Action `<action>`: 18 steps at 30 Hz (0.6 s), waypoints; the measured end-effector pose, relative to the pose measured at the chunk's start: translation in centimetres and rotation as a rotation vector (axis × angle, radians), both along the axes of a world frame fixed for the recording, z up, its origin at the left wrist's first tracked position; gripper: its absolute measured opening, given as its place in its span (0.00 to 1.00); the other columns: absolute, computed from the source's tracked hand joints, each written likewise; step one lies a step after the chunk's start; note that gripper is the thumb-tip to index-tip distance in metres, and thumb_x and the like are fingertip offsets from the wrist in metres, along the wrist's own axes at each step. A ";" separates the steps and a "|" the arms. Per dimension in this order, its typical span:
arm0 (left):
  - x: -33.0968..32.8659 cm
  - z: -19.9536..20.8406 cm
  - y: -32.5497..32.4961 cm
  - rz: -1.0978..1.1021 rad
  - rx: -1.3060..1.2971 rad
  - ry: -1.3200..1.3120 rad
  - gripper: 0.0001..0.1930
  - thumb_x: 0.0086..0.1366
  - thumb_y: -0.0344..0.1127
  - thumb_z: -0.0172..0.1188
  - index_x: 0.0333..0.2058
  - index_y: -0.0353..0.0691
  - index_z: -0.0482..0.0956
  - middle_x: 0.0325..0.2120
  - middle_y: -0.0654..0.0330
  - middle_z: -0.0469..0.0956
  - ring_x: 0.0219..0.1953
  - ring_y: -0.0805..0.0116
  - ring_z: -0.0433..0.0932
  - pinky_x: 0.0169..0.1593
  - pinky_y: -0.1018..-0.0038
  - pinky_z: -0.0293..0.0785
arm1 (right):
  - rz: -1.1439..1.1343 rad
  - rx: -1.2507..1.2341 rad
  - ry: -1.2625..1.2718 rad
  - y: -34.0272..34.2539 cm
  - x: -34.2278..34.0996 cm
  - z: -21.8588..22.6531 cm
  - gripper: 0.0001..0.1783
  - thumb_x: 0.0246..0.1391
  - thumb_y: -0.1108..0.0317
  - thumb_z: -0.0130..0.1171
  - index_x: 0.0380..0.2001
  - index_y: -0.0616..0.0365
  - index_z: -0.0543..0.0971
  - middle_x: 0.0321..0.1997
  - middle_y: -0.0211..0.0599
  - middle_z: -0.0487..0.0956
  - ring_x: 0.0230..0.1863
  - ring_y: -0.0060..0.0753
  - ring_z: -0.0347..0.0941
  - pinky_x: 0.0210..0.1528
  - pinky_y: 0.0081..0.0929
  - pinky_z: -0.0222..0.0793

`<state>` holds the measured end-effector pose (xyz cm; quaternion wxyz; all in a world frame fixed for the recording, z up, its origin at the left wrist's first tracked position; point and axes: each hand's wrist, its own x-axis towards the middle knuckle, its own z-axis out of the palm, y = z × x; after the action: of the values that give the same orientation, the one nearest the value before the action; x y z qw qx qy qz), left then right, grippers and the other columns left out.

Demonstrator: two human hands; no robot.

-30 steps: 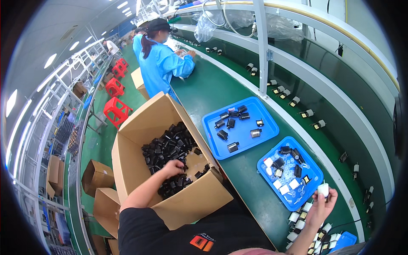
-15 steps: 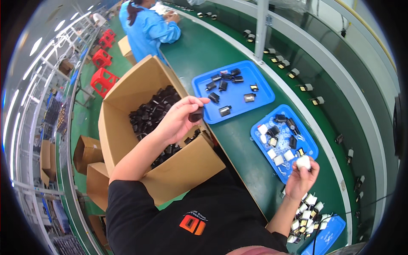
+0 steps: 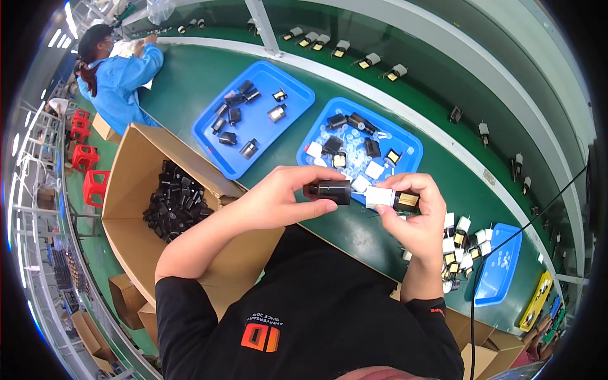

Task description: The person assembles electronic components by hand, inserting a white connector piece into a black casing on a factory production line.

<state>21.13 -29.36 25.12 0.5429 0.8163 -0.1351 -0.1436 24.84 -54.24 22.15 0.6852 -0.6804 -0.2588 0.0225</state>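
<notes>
While both forearms reach over the table (image 3: 332, 228), the left hand (image 3: 282, 199) and the right hand (image 3: 423, 218) meet near the middle, fingertips facing one another across a narrow gap. The left hand's grip is closed around a glossy black cylindrical housing (image 3: 332, 192), fingers along its top and thumb beneath, its length lying roughly level. The right hand's grip is closed around a white block-shaped part with a black and yellow end (image 3: 380, 197), thumb at the lower side and fingers over the top; its white end points toward the housing, and the two pieces are just apart.

Just beyond the hands sits a blue plastic tray of clear rings and mixed parts (image 3: 361, 109), with black housings and white blocks among the rings. Left of it, near the raised cardboard flap, a larger blue plastic tray (image 3: 272, 79) bears scattered black and metallic cylinders. A deep brown cardboard box (image 3: 130, 209) stands at the left, black plastic pieces (image 3: 177, 202) heaped inside. To the right of the right hand lies a pile of white, black and yellow parts (image 3: 459, 247), beside a small blue tray (image 3: 497, 285) holding clear rings.
</notes>
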 end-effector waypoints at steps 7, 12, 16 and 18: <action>0.1 -1.9 -0.7 -0.001 -0.122 0.047 0.20 0.59 0.28 0.65 0.49 0.33 0.73 0.41 0.58 0.80 0.45 0.71 0.77 0.50 0.73 0.72 | 0.109 0.115 0.260 0.2 0.5 -1.8 0.16 0.44 0.82 0.63 0.37 0.60 0.72 0.39 0.39 0.79 0.41 0.25 0.75 0.45 0.24 0.72; 0.0 -2.6 -1.0 0.075 -0.184 0.087 0.21 0.60 0.29 0.65 0.51 0.33 0.72 0.43 0.59 0.79 0.47 0.73 0.76 0.53 0.73 0.71 | -0.007 0.191 0.219 1.9 -0.3 -4.2 0.15 0.45 0.81 0.64 0.36 0.59 0.71 0.42 0.39 0.78 0.42 0.25 0.74 0.45 0.24 0.71; -0.1 -3.3 -0.8 0.116 -0.176 0.034 0.21 0.61 0.30 0.65 0.52 0.32 0.73 0.43 0.58 0.80 0.46 0.73 0.77 0.51 0.74 0.72 | 0.035 0.211 0.278 2.0 -0.5 -4.4 0.15 0.47 0.80 0.64 0.36 0.59 0.71 0.42 0.39 0.76 0.43 0.26 0.74 0.46 0.25 0.71; -0.1 -3.3 -0.9 0.114 -0.173 0.014 0.21 0.60 0.30 0.65 0.52 0.33 0.73 0.42 0.58 0.80 0.44 0.73 0.78 0.50 0.74 0.73 | 0.079 0.238 0.332 2.0 -0.3 -4.0 0.15 0.47 0.80 0.63 0.37 0.59 0.70 0.42 0.39 0.75 0.43 0.27 0.74 0.46 0.26 0.71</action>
<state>21.02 -30.26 21.81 0.6195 0.7717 -0.0966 -0.1060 24.58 -52.26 18.12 0.7926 -0.5710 -0.1696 0.1302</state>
